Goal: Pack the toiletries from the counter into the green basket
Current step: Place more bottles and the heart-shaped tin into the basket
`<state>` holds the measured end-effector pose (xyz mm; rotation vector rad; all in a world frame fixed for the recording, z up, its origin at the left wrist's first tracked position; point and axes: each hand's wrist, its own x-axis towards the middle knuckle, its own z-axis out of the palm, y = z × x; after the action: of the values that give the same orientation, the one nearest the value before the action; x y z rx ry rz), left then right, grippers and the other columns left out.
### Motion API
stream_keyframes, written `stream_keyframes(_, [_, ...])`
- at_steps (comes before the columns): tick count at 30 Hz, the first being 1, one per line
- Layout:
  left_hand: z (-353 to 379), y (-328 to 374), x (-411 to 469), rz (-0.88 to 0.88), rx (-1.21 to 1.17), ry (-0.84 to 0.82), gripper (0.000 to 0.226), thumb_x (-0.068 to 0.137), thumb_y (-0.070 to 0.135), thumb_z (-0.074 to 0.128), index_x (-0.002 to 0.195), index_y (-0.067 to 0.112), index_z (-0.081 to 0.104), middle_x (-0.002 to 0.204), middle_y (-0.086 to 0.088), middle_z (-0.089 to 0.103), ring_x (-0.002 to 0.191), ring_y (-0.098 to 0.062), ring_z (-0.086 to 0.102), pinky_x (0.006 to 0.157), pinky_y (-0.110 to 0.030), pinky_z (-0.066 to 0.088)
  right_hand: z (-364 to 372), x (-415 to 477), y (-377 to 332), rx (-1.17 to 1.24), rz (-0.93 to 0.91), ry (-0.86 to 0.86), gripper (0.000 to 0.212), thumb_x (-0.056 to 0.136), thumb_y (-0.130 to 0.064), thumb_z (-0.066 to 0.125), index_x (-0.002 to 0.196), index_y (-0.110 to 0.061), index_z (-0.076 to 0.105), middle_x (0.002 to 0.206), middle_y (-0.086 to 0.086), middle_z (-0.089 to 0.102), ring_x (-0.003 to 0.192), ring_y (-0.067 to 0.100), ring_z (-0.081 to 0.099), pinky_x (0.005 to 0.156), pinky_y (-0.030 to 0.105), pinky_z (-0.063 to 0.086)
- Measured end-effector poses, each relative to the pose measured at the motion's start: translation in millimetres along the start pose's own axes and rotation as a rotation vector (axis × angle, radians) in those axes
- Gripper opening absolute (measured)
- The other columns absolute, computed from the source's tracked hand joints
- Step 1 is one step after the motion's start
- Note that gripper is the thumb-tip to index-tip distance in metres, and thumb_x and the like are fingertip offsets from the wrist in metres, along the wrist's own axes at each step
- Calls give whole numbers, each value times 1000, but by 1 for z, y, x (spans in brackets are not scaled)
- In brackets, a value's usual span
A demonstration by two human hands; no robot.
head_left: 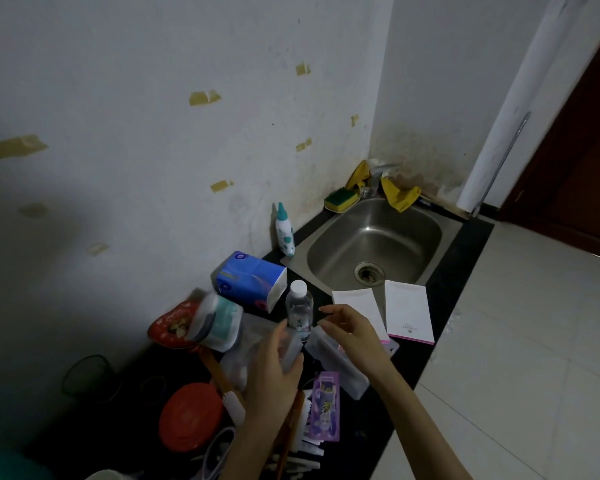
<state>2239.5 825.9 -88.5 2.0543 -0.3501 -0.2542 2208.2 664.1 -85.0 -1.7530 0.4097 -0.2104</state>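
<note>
- The toiletries are all piled on the black counter (461, 268), left of the steel sink (374, 244). It's a proper jumble, things overlapping everywhere.
- The left hand (274, 375) has thumb and fingers curled round a clear plastic packet (290, 346). It's see-through and floppy-looking, and hard to say what's in it.
- The right hand (349, 332) is holding nothing, fingers spread and a little bent, tips just beside the clear bottle (299, 306). Can't tell if they actually touch it.
- That bottle stands upright with a white cap, right behind both hands.
- Crowding in on the left: a blue soft tissue pack (250, 282), a tipped round tub (217, 322) with a teal label, and a shiny red pouch (172, 327).
- Under the wrists: a frosted plastic box (340, 367), a glossy purple sachet (324, 407), a wooden-handled brush (219, 372) and a round red lid (191, 415).
- Two flat white paper packets (409, 315) lie on the sink's front edge.
- A white spray bottle (284, 230) stands against the wall.
- There's a green-teal edge (0, 459) in the bottom-left corner, could be the basket, too dark to be sure.
</note>
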Motion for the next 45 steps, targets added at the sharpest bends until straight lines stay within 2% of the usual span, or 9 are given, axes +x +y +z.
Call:
stream_keyframes(3, [5,-6,18,-62,-5,5,58,89,12,63,141,23,39,126,-2,55,116,-15,55,98,-37,47,5,12,6,1,24,33,14,91,-28,60,99,-38,56,98,-20,62,88,-14,57,66,3,44])
stream_keyframes(7, [11,-11,42,-84,-20,32,62,88,12,64,143,18,37,133,-1,50,107,-2,49,88,-13,39,13,29,16,6,56,64,15,89,-34,61,102,-40,54,104,-18,61,96,-5,58,81,15,45])
stream_keyframes(10, [15,-19,60,-89,-3,25,69,87,18,66,146,26,31,139,4,45,123,-7,45,95,-20,35,19,40,23,36,72,107,20,89,-35,61,108,-37,54,108,-11,63,102,2,59,88,23,47])
stream_keyframes(16, [31,-37,86,-149,138,16,74,82,36,70,144,29,30,141,6,41,127,-8,40,92,-18,27,29,57,34,101,127,146,34,87,-39,63,119,-34,50,112,-14,59,102,0,57,78,14,45])
stream_keyframes(21, [34,-56,101,-41,99,-50,66,87,24,65,145,21,32,145,1,40,132,-17,42,103,-24,35,34,64,47,95,183,103,39,86,-39,65,121,-36,48,114,-17,58,101,-4,57,78,14,44])
stream_keyframes(32, [66,-64,120,-200,93,-62,60,79,38,69,133,33,42,125,13,53,113,-7,54,92,-30,48,33,64,59,136,231,99,52,71,-58,64,117,-40,49,116,-18,59,101,-4,58,79,14,45])
stream_keyframes(35, [64,-65,124,-198,36,-80,49,77,34,72,120,30,50,108,15,57,105,-6,58,79,-18,44,32,63,62,144,233,106,50,72,-55,65,117,-40,49,117,-16,58,104,0,58,79,16,46])
stream_keyframes(39, [54,-68,126,-102,-5,-99,54,75,24,77,121,17,52,110,3,61,104,-17,60,89,-32,50,30,61,65,150,170,147,33,86,-38,62,117,-39,52,120,-16,58,103,-4,59,78,13,47])
stream_keyframes(45, [46,-45,119,-119,-100,11,58,75,31,74,112,58,38,109,29,54,101,12,52,79,-8,42,30,58,62,169,133,89,44,87,-42,58,130,-38,49,128,-18,55,114,-4,54,96,22,46])
